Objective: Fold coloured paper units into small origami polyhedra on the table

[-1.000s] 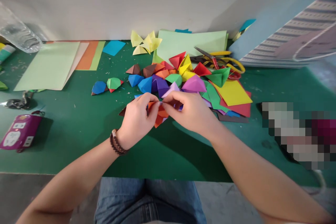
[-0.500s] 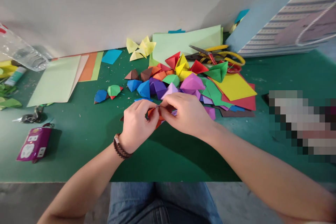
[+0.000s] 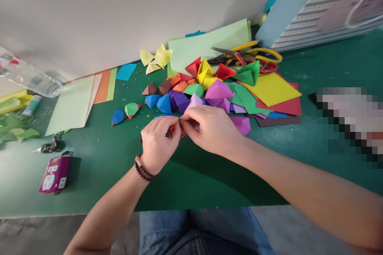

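My left hand and my right hand meet over the front of the folded-paper pile, thumbs and index fingers pinched together. Between the fingertips is a tiny dark purple bit of folded paper, mostly hidden. Orange folded paper peeks out beneath my left fingers; whether it belongs to the same piece I cannot tell. Just beyond my hands lie folded paper shapes in blue, purple, pink, green and yellow. A joined blue and green paper piece rests to the left.
Scissors lie behind the pile, beside yellow paper. Pale green sheets, a plastic bottle, a glue stick and a purple packet are on the left. A striped paper bag stands at back right.
The camera view has tilted and shifted slightly, so the tabletop items appear displaced. My hands keep the same pinch, with less orange paper showing beneath them.
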